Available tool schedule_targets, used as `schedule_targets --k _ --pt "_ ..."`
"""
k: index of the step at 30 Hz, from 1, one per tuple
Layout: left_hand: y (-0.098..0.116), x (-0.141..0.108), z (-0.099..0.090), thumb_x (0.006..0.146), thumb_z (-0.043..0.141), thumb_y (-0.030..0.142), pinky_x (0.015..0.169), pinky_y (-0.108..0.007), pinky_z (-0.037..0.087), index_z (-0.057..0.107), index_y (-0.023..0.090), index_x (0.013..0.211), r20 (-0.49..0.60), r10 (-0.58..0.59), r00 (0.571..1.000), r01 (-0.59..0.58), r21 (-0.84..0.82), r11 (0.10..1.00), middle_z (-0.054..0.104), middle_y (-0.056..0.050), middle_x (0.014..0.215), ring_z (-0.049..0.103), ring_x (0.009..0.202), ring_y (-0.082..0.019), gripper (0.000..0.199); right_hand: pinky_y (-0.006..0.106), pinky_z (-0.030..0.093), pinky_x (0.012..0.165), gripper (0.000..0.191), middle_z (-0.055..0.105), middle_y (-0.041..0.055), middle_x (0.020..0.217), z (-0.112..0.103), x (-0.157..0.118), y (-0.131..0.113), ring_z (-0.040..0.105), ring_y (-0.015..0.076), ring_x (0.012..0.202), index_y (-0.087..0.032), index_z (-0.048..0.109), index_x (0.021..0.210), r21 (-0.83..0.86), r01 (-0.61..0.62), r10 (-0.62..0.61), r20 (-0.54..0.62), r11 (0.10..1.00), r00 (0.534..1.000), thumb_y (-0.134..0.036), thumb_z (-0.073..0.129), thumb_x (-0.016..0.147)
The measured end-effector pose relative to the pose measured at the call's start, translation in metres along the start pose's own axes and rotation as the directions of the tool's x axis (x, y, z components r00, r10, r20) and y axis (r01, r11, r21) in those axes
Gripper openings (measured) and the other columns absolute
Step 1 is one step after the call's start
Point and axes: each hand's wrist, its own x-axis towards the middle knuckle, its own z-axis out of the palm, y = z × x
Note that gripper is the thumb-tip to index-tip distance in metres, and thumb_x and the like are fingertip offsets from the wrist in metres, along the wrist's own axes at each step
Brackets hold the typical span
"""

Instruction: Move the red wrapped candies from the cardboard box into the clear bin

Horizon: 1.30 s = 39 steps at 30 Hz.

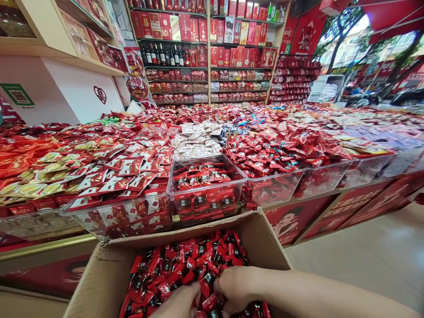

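Note:
A cardboard box (179, 234) stands in front of me, filled with small red and black wrapped candies (188, 263). My left hand (181, 301) is down among the candies near the bottom middle, its thumb showing and its other fingers mostly hidden; it is closed on some of them. To its right, my right hand (236, 286) reaches into the same heap with bent fingers, closed on candies, fingertips buried. A few red packets show between the two hands. Just beyond the box, a clear plastic bin (207, 192) holds similar red candies, its level below the rim.
Clear bins (274, 190) of wrapped sweets line the counter on both sides, heaped high. Shelves with bottles (162, 55) and red gift boxes (192, 26) rise behind. White cabinet (82, 88) at left; tiled floor (361, 256) at right.

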Motion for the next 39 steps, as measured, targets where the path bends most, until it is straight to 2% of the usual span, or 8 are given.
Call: schedule_targets --k 6,11,21,25,29,32,35,39 --pt "0.032 -0.017 -0.049 0.077 0.038 0.021 0.053 -0.018 0.037 0.033 0.023 0.087 -0.084 0.121 0.989 -0.144 -0.371 0.917 0.041 0.008 0.065 0.042 0.057 -0.009 0.012 0.022 0.038 0.052 0.047 0.056 0.0018 0.076 -0.017 -0.008 0.012 0.050 0.0126 0.064 -0.018 0.049 0.100 0.582 0.256 0.088 -0.497 0.772 0.864 -0.052 0.052 0.067" --pt "0.057 -0.031 -0.058 0.082 0.041 0.029 0.065 -0.025 0.040 0.031 0.025 0.109 -0.202 0.135 0.970 -0.237 -0.664 0.709 0.052 0.005 0.073 0.050 0.065 -0.011 0.029 0.018 0.028 0.045 0.039 0.039 -0.0042 0.054 -0.033 -0.009 0.007 0.034 0.0062 0.050 -0.014 0.047 0.065 0.701 0.419 0.238 -0.635 0.577 0.735 -0.050 0.037 0.078" --pt "0.071 -0.032 -0.053 0.081 0.041 0.039 0.055 -0.023 0.039 0.046 0.019 0.111 -0.316 -0.017 0.948 -0.226 -0.714 0.662 0.062 0.003 0.058 0.054 0.054 -0.014 0.037 0.018 0.028 0.045 0.037 0.040 -0.0035 0.050 -0.037 -0.019 -0.005 0.035 0.0056 0.046 -0.015 0.043 0.055 0.484 0.376 0.295 -0.838 0.791 0.459 -0.037 0.034 0.084" --pt "0.072 -0.036 -0.056 0.078 0.040 0.049 0.049 -0.021 0.037 0.050 0.022 0.100 -0.096 -0.166 0.982 -0.045 -0.957 0.286 0.053 0.006 0.056 0.058 0.054 -0.013 0.036 0.021 0.033 0.051 0.038 0.049 0.0004 0.054 -0.038 -0.025 0.000 0.040 0.0082 0.051 -0.015 0.053 0.061 0.246 0.388 0.117 -0.938 0.888 0.327 -0.037 0.033 0.085" --pt "0.068 -0.035 -0.059 0.075 0.052 0.035 0.056 -0.021 0.042 0.052 0.020 0.092 -0.014 -0.122 0.992 -0.009 -0.999 0.044 0.058 0.001 0.078 0.059 0.065 -0.011 0.022 0.023 0.038 0.061 0.028 0.057 0.0049 0.070 -0.035 -0.030 0.001 0.046 0.0116 0.065 -0.018 0.061 0.081 0.018 0.465 -0.166 -0.922 0.885 0.350 -0.039 0.042 0.081" --pt "0.063 -0.030 -0.059 0.067 0.062 0.024 0.072 -0.025 0.045 0.050 0.020 0.094 -0.261 -0.194 0.946 -0.223 -0.954 0.200 0.057 -0.002 0.092 0.055 0.087 -0.016 0.029 0.025 0.040 0.071 0.031 0.054 0.0069 0.088 -0.033 -0.031 -0.003 0.048 0.0136 0.081 -0.019 0.058 0.095 0.109 0.555 -0.140 -0.911 0.825 0.388 -0.041 0.049 0.076" --pt "0.062 -0.027 -0.058 0.062 0.066 0.024 0.083 -0.024 0.042 0.049 0.022 0.095 -0.537 -0.197 0.820 -0.420 -0.799 0.431 0.054 -0.001 0.101 0.049 0.102 -0.018 0.037 0.027 0.040 0.075 0.041 0.052 0.0073 0.095 -0.034 -0.029 -0.008 0.048 0.0143 0.085 -0.016 0.050 0.105 0.409 0.577 0.109 -0.869 0.707 0.483 -0.040 0.055 0.072" --pt "0.064 -0.029 -0.059 0.062 0.066 0.023 0.078 -0.022 0.046 0.048 0.023 0.096 -0.532 -0.169 0.830 -0.422 -0.796 0.434 0.061 0.002 0.090 0.056 0.089 -0.015 0.038 0.023 0.040 0.060 0.029 0.056 0.0010 0.071 -0.036 -0.023 -0.007 0.047 0.0100 0.064 -0.013 0.056 0.081 0.686 0.529 0.255 -0.700 0.500 0.666 -0.040 0.056 0.070"
